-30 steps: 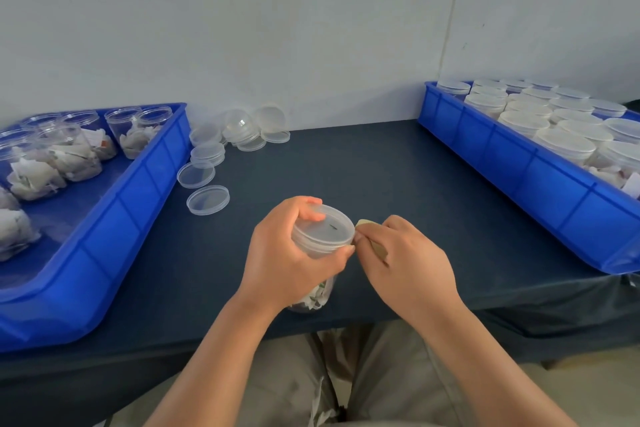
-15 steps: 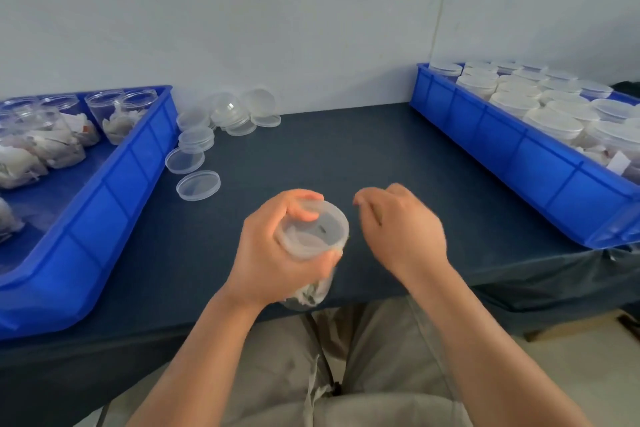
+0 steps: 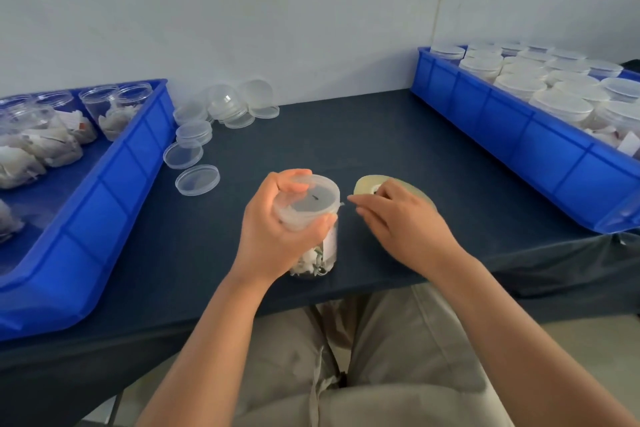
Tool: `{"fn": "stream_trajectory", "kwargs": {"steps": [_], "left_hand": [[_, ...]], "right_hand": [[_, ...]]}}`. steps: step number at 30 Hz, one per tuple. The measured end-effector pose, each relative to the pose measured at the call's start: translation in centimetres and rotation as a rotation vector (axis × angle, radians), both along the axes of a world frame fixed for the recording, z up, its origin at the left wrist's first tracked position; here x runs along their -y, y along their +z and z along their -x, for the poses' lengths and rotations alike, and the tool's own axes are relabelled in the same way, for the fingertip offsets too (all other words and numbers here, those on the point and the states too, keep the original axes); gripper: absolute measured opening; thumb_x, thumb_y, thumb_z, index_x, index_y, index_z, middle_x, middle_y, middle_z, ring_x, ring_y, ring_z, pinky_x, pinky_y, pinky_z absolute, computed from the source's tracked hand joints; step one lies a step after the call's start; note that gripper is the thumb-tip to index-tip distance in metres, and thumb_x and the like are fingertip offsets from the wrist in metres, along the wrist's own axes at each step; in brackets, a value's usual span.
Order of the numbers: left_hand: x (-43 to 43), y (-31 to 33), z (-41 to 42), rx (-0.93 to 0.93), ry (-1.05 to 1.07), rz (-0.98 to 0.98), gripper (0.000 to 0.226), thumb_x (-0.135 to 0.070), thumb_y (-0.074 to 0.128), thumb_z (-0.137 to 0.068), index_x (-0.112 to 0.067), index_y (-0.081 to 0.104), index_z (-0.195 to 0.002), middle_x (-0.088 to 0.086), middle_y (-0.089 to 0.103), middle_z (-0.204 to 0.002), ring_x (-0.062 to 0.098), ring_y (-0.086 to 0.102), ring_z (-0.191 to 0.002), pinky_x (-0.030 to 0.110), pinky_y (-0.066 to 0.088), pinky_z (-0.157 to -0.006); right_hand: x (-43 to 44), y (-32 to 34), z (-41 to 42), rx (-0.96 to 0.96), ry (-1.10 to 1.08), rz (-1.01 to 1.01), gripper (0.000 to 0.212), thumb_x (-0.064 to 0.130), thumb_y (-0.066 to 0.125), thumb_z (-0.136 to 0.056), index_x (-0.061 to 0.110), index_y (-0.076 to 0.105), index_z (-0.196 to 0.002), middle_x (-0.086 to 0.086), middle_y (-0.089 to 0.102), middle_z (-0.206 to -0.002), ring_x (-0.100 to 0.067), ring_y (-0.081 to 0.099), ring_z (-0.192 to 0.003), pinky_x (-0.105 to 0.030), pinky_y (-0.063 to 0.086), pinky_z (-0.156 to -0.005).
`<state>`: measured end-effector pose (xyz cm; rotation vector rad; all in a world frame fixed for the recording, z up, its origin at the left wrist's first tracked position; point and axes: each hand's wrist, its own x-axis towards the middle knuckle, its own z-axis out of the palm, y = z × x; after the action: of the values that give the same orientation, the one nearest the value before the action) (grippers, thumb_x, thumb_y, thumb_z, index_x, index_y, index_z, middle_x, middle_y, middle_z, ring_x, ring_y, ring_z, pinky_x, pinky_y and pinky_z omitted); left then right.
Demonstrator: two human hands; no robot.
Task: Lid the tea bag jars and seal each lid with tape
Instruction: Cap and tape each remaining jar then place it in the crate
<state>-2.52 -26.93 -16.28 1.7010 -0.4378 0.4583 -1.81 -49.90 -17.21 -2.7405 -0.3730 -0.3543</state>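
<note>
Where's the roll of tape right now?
Head view: the tape roll lies on the dark table, just right of the jar the left hand holds, partly under the right hand.
</note>
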Motion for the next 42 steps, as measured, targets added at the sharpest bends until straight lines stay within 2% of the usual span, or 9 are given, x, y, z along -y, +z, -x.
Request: {"fn": "stream_trajectory", "kwargs": {"steps": [4, 9, 14, 19, 24, 29, 32, 37, 42], "left_hand": [[-0.3, 0.5, -0.5, -0.046, -0.023, 0.007, 0.047, -0.039, 0.088, -0.068, -0.026, 0.059, -0.103, -0.013, 0.071, -0.132, 0.014, 0.070, -0.121, 0.030, 0.056, -0.097], [-0.2, 0.6, -0.4, -0.036, -0.031, 0.007, 0.047, -0.039, 0.088, -0.069, -0.025, 0.060, -0.104, -0.012, 0.070, -0.133, 0.015, 0.070, -0.121, 0.029, 0.056, -0.098], [-0.2, 0.4, -0.4, -0.011, -0.047, 0.011, 0.048, -0.039, 0.088, -0.070, -0.023, 0.060, -0.106, -0.010, 0.070, -0.133, 0.018, 0.069, -0.124, 0.029, 0.055, -0.100], [-0.8, 0.1, -0.5, -0.012, -0.103, -0.010, 0.048, -0.045, 0.088, -0.075, -0.027, 0.060, -0.110, -0.009, 0.068, -0.137, 0.020, 0.064, -0.130, 0.026, 0.055, -0.100], [-0.3, -0.1, -0.5, -0.026, -0.240, 0.004, 0.046, -0.050, 0.074, -0.091, -0.015, 0.059, -0.114, 0.005, 0.066, -0.141, 0.032, 0.063, -0.134, 0.039, 0.054, -0.108], [0.1, 0.1, -0.7, -0.059, -0.240, -0.031, 0.093, -0.086, 0.062, -0.084, -0.015, 0.050, -0.143, 0.002, 0.064, -0.145, 0.029, 0.060, -0.137, 0.035, 0.051, -0.110], [0.1, 0.0, -0.5, -0.065, -0.145, 0.008, 0.097, -0.091, 0.061, -0.078, -0.015, 0.059, -0.138, -0.003, 0.067, -0.137, 0.021, 0.065, -0.129, 0.027, 0.052, -0.102], [0.2, -0.8, -0.5, -0.100, -0.092, 0.046, 0.056, -0.067, 0.045, -0.103, -0.033, 0.052, -0.146, -0.023, 0.061, -0.142, 0.003, 0.058, -0.134, 0.014, 0.046, -0.104], [0.5, -1.3, -0.1, -0.084, -0.086, -0.055, 0.083, -0.087, 0.060, -0.082, -0.038, 0.041, -0.146, -0.010, 0.056, -0.145, 0.015, 0.059, -0.132, 0.018, 0.049, -0.102]], "right_hand": [[-0.3, -1.8, 0.3, -0.029, 0.040, 0.036, 0.039, 0.045, 0.048, -0.110, 0.046, 0.061, -0.147, 0.006, 0.051, -0.103, -0.018, 0.053, -0.099, -0.034, 0.042, -0.081], [-1.1, -2.0, -0.1, -0.065, -0.008, 0.079, 0.065, 0.053, 0.051, -0.106, 0.040, 0.028, -0.166, 0.006, 0.060, -0.129, -0.024, 0.054, -0.128, -0.041, 0.041, -0.110], [-1.1, -0.9, 0.5, -0.127, 0.023, 0.052, 0.075, 0.070, 0.054, -0.098, 0.040, 0.032, -0.164, 0.008, 0.056, -0.141, -0.022, 0.044, -0.141, -0.039, 0.031, -0.122], [-0.9, 1.0, 1.3, -0.116, 0.275, -0.358, 0.067, 0.064, 0.059, -0.099, 0.039, 0.042, -0.158, 0.025, 0.049, -0.149, -0.001, 0.045, -0.141, -0.033, 0.042, -0.117], [-2.2, 1.4, 1.9, -0.031, 0.384, -0.646, 0.060, 0.067, 0.063, -0.095, 0.039, 0.052, -0.148, 0.025, 0.059, -0.142, -0.010, 0.057, -0.136, -0.026, 0.051, -0.108], [-2.4, 0.7, 1.5, -0.024, 0.427, -0.860, 0.049, 0.055, 0.072, -0.094, 0.028, 0.069, -0.135, 0.009, 0.066, -0.133, -0.025, 0.064, -0.127, -0.038, 0.060, -0.100], [-2.3, 0.5, 1.2, -0.062, 0.431, -0.919, 0.041, 0.062, 0.071, -0.093, 0.044, 0.072, -0.129, 0.012, 0.062, -0.132, -0.023, 0.064, -0.123, -0.034, 0.059, -0.095], [-2.6, 0.5, 1.3, -0.077, 0.359, -0.934, 0.026, 0.055, 0.070, -0.093, 0.060, 0.073, -0.118, 0.018, 0.053, -0.120, -0.020, 0.061, -0.094, -0.026, 0.054, -0.080], [-3.2, 0.4, 2.1, 0.020, 0.367, -0.813, 0.033, 0.057, 0.066, -0.097, 0.044, 0.069, -0.127, 0.010, 0.054, -0.132, -0.022, 0.059, -0.122, -0.025, 0.055, -0.088]]}}
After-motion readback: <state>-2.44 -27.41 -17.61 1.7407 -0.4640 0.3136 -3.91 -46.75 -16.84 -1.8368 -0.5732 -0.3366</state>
